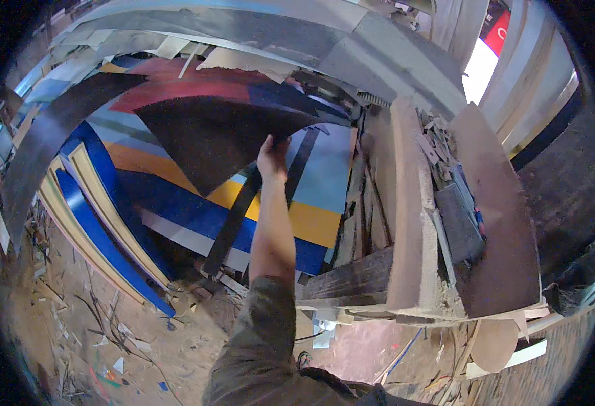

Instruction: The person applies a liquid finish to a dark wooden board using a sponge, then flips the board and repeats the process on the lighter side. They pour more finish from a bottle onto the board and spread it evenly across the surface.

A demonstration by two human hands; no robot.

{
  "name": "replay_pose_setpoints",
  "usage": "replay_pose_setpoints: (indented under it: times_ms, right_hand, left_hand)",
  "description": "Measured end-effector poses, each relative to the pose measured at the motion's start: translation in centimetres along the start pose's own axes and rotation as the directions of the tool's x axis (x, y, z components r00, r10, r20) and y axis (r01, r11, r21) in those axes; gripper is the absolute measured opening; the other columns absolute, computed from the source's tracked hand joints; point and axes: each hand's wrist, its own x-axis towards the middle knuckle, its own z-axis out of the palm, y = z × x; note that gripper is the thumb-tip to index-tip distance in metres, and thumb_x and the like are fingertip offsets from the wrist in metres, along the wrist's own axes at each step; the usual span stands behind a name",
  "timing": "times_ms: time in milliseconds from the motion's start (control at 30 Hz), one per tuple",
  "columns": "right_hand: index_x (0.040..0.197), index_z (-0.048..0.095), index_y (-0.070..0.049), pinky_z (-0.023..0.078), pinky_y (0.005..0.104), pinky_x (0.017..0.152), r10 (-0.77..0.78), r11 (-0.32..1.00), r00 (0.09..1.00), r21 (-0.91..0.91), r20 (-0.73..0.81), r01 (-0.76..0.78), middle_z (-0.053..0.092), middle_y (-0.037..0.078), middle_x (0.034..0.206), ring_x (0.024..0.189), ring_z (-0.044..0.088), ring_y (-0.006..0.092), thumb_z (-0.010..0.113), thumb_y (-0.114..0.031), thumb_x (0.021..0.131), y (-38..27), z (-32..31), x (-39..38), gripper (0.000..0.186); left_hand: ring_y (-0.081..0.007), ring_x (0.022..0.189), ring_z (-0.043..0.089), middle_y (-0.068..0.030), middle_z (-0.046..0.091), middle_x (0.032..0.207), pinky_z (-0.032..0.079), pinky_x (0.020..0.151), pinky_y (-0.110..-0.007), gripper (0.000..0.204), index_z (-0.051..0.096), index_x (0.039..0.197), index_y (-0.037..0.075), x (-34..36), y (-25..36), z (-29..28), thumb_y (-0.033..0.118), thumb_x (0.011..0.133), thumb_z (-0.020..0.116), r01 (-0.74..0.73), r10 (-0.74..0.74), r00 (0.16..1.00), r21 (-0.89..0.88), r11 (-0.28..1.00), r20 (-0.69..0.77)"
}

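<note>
My grip (274,157) pinched one edge of the dark sheet (209,128); unsupported, its drooping corner could have snagged the striped panel (319,224).

Dark-brown sheet (206,132); panel (317,220) striped blue, yellow, orange.

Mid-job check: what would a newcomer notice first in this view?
First, the dark curved sheet gripped at its edge by the left hand, near the centre. Then the striped blue, yellow and orange sheeting beneath it, and the blue-and-cream curved strips at the left.
</note>
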Motion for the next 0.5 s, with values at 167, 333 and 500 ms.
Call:
replay_pose_setpoints:
  times_ms: [167, 333, 500]
  right_hand:
    - [0.112, 0.063, -0.002, 0.052, 0.0440, 0.078, 0.030, 1.000, 0.999, -0.002, 0.021, -0.030, 0.066, 0.020, 0.100, 0.090, 0.066, 0.0353, 0.065, -0.025, 0.082, 0.1, 1.3, -0.4, 0.037]
    - [0.114, 0.062, -0.003, 0.052, 0.0439, 0.080, 0.032, 0.999, 0.999, -0.031, 0.025, -0.031, 0.066, 0.021, 0.102, 0.092, 0.066, 0.0354, 0.065, -0.026, 0.083, -0.6, 1.2, -0.7, 0.039]
    - [0.116, 0.062, -0.003, 0.052, 0.0438, 0.081, 0.013, 0.998, 0.999, -0.055, 0.042, -0.011, 0.066, 0.021, 0.104, 0.093, 0.066, 0.0355, 0.066, -0.027, 0.083, -0.9, 1.3, -1.2, 0.041]
  left_hand:
    - [-0.0357, 0.130, 0.047, -0.0195, 0.049, 0.141, 0.045, 0.109, -0.048, 0.049, 0.042, 0.140, -0.004, 1.6, 3.7, -5.0, 0.022, 0.101, 0.054, -0.034, 0.042, 0.995, 0.085, 0.996, -0.088]
    - [-0.0303, 0.131, 0.048, -0.0127, 0.047, 0.141, 0.047, 0.109, -0.043, 0.058, 0.040, 0.144, 0.005, 2.7, 9.3, -11.2, 0.031, 0.098, 0.064, -0.031, 0.054, 0.991, 0.188, 0.982, -0.118]
    - [-0.0262, 0.104, 0.065, -0.0087, 0.064, 0.118, 0.056, 0.091, -0.039, 0.057, 0.051, 0.133, 0.009, 2.0, 9.8, -18.8, 0.015, 0.084, 0.081, -0.096, 0.138, 0.945, 0.154, 0.983, -0.295]
